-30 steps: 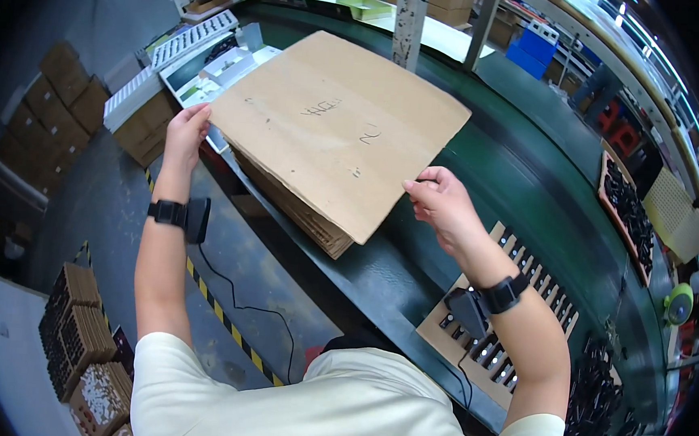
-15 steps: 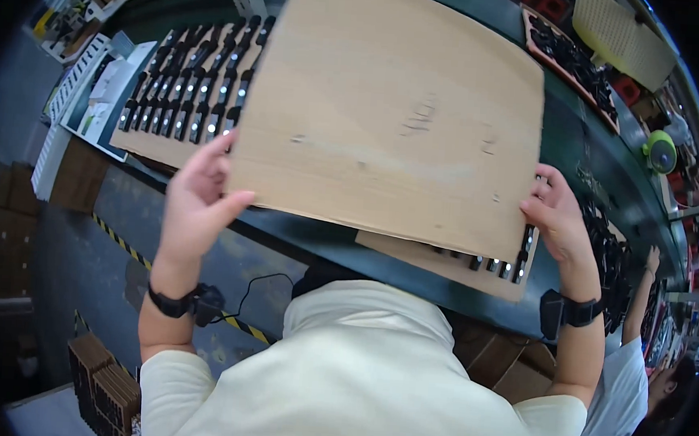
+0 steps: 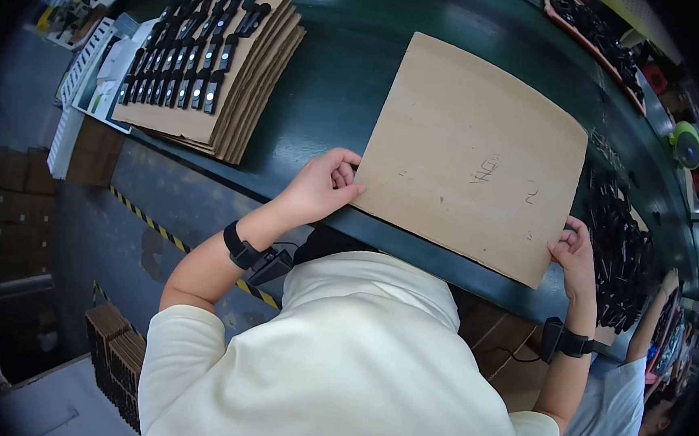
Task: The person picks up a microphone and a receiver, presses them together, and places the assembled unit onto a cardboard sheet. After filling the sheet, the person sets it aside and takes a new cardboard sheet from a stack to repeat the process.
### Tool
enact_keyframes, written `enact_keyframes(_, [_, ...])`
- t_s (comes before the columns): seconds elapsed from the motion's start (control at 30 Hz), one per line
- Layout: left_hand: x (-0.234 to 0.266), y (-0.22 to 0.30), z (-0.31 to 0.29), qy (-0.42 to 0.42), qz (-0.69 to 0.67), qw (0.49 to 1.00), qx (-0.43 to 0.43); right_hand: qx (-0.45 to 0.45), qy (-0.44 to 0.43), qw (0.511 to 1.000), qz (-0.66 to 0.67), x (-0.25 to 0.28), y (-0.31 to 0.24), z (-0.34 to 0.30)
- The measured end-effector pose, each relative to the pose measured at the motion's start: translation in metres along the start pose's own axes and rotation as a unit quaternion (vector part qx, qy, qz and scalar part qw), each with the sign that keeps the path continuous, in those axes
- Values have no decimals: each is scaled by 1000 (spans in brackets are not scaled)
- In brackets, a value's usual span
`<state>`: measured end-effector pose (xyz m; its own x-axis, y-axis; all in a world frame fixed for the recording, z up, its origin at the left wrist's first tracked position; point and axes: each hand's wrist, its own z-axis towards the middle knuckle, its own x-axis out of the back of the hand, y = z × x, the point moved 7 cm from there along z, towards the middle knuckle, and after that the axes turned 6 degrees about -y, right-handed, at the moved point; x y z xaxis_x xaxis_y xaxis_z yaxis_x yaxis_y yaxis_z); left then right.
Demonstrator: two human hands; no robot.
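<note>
A flat brown cardboard sheet with pen marks lies low over the dark green tabletop in front of me. My left hand grips its near left corner, thumb on top and fingers curled at the edge. On the near right side, my right hand pinches the sheet's edge between thumb and fingers. What lies beneath the sheet is hidden now. Off to the left stands a stack of cardboard sheets, its top layer bearing rows of small black parts, each with a bright round spot.
Beyond my right hand is a heap of black parts. A tray of black pieces and a green fan stand farther back. A co-worker's arm reaches in at right. Folded cardboard stands on the floor at lower left.
The cardboard sheet has moved right and down toward the table, with both hands still on it. The stack at left, partly covered before, now shows fully.
</note>
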<state>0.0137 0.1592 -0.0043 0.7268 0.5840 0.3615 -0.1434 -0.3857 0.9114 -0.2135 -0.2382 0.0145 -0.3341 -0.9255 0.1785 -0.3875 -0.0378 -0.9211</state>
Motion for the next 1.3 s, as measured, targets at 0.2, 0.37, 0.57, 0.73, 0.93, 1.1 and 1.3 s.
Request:
enact_keyframes(0.2, [0, -2, 6, -7, 43, 999, 27, 11, -8, 1000, -2, 3, 14, 9])
enact_keyframes(0.37, [8, 3, 11, -26, 92, 995, 32, 23, 10, 999, -44, 7, 20, 10])
enact_keyframes(0.57, [28, 18, 48, 11, -67, 998, 1, 33, 91, 995, 24, 14, 10, 12])
enact_keyframes(0.73, [26, 13, 76, 1, -192, 981, 24, -4, 95, 992, 86, 12, 16, 19])
enact_keyframes(0.93, [21, 14, 80, -29, -200, 978, 44, -24, 88, 989, 113, 4, 14, 14])
enact_keyframes(1.1, [21, 22, 80, -48, -183, 981, 44, -38, 94, 987, 124, -5, 7, 14])
enact_keyframes(1.3, [27, 17, 80, -48, -194, 978, 50, -19, 86, 989, 119, -7, 13, 17])
